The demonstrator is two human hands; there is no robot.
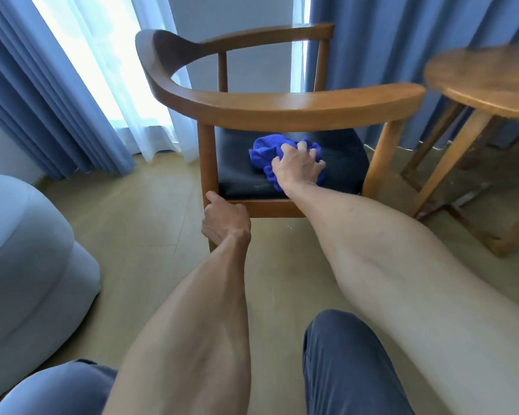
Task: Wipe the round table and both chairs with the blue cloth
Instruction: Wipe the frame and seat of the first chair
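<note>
A wooden armchair (pixel 282 106) with a curved backrest and a dark seat cushion (pixel 342 163) stands in front of me. A crumpled blue cloth (pixel 264 151) lies on the cushion. My right hand (pixel 297 166) reaches under the armrest and grips the cloth, pressing it onto the seat. My left hand (pixel 225 220) grips the chair's front left leg just below the seat rail. The round wooden table (pixel 486 82) stands to the right of the chair. Only one chair is in view.
Blue curtains (pixel 42 94) and a white sheer hang behind the chair. A light grey upholstered piece (pixel 27 259) sits at the left. My knees in dark blue trousers (pixel 342 363) are at the bottom. The floor is light wood.
</note>
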